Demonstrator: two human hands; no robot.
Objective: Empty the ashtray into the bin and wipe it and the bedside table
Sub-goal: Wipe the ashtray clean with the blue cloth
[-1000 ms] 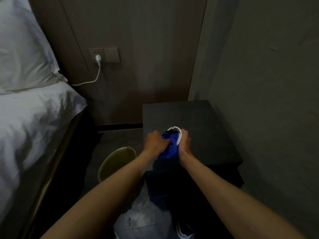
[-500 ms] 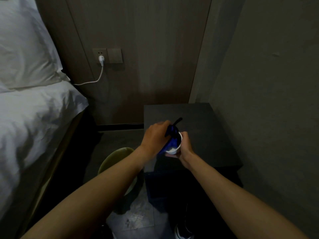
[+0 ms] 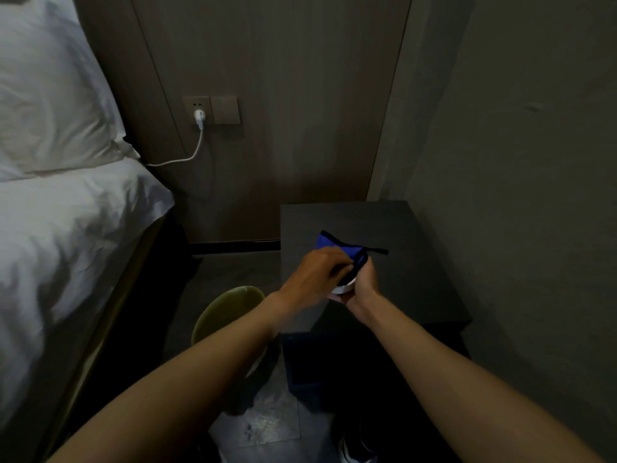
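Observation:
Above the dark bedside table (image 3: 417, 262), my right hand (image 3: 362, 287) holds a small white ashtray (image 3: 345, 286) from below, tilted towards me. My left hand (image 3: 315, 275) grips a blue cloth with black edging (image 3: 337, 244) and presses it into the ashtray. Most of the ashtray is hidden by my hands and the cloth. A corner of the cloth sticks up behind my fingers. The olive-green bin (image 3: 227, 312) stands on the floor left of the table, partly covered by my left forearm.
A bed with white bedding (image 3: 66, 245) and a pillow (image 3: 50, 95) fills the left side. A white charger and cable (image 3: 199, 135) hang from the wall socket. A grey wall stands close on the right. My shoe (image 3: 357, 451) shows at the bottom.
Both hands have risen slightly over the table with the ashtray. My left hand has turned the cloth inside it, and a blue corner now sticks up behind my fingers.

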